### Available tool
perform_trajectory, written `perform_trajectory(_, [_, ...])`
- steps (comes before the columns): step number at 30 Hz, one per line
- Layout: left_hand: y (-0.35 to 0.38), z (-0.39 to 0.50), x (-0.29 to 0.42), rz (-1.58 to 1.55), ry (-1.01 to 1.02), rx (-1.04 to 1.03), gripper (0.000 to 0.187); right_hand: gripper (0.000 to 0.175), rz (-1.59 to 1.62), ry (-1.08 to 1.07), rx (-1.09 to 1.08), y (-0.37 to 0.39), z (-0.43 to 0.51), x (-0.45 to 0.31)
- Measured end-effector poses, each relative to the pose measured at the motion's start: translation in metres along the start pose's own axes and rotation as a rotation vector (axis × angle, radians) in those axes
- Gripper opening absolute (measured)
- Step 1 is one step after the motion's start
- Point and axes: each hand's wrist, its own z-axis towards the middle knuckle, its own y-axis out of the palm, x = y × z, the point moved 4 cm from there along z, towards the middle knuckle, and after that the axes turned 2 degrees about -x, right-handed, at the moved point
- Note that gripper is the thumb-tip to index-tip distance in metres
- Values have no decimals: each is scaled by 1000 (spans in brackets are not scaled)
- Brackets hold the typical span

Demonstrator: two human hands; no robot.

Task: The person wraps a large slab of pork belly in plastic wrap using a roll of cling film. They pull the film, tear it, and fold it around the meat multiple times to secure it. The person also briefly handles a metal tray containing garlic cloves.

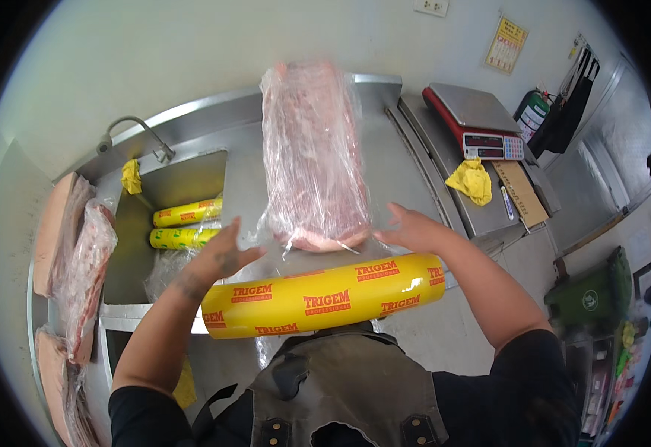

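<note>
A large slab of raw meat (317,162), wrapped in clear plastic film, lies lengthwise on the stainless steel counter (241,167). Between it and my apron rests a thick yellow Trigem roll (325,302), apparently of cling film, across the counter's front edge. My left hand (228,254) is raised beyond the roll's left end, its fingers apart and nothing in it. Near the slab's lower right corner is my right hand (409,226), also spread; whether its fingertips touch the loose film there I cannot tell.
Left of the counter top is a sink basin (191,167) holding yellow rolls (186,213) and crumpled film, with a faucet (135,120) behind. More meat pieces (88,268) line the far left. On the right stand a red weighing scale (471,120), a yellow cloth (471,181) and a marker (507,202).
</note>
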Motion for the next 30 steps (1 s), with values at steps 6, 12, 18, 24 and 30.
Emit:
perform_trajectory(6, [69, 112, 11, -668, -237, -187, 77, 78, 639, 175, -395, 37, 88, -3])
perform_trajectory(12, [83, 138, 10, -1271, -286, -302, 51, 61, 1130, 161, -409, 58, 131, 4])
perform_trajectory(18, [66, 104, 33, -1208, -98, -61, 55, 59, 1137, -32, -275, 33, 92, -18])
perform_trajectory(24, [13, 18, 73, -1268, 80, 47, 86, 56, 1255, -23, -383, 11, 5, -46])
perform_trajectory(30, [-51, -75, 105, -1350, 334, -64, 70, 61, 1282, -304, -226, -51, -80, -79])
